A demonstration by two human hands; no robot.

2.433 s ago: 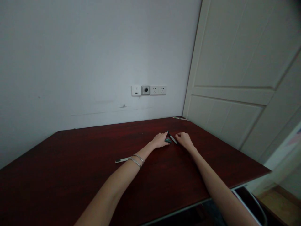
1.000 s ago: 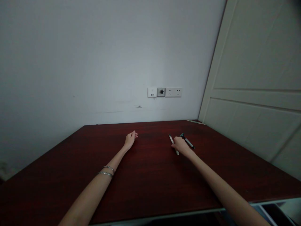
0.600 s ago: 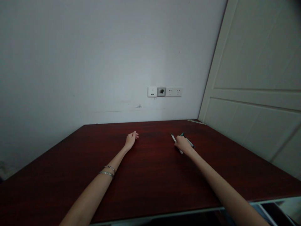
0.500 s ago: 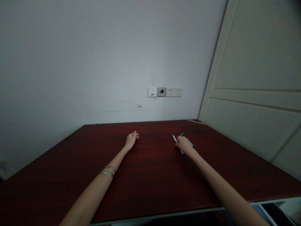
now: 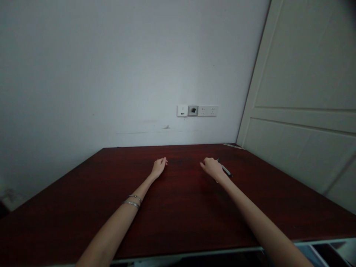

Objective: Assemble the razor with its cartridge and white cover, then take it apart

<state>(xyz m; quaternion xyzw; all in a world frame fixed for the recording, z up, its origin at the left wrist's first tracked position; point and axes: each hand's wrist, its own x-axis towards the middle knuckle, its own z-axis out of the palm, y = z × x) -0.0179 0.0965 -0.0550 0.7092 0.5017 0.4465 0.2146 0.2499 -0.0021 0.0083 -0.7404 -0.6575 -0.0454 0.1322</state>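
Observation:
My left hand rests on its side on the dark red tabletop, fingers loosely curled in, with nothing visible in them. To its right, my right hand is low over the table with its palm down. Its thumb and fingers are a little apart and point left, and I see nothing between them. Just right of that hand lies a slim pen, pale with a dark end and a green tip, partly covered by the hand. A small pale end of another stick-like thing peeks out under the wrist; the rest is hidden.
The dark red table meets a white wall with a row of sockets. A pale strip lies at the back right corner. A panelled white door stands along the right side. Items show below the front edge.
My right hand has shifted left and now covers most of the pale stick that showed beside its fingers. Its fingers have loosened. My left hand keeps its pose; the view has shifted slightly.

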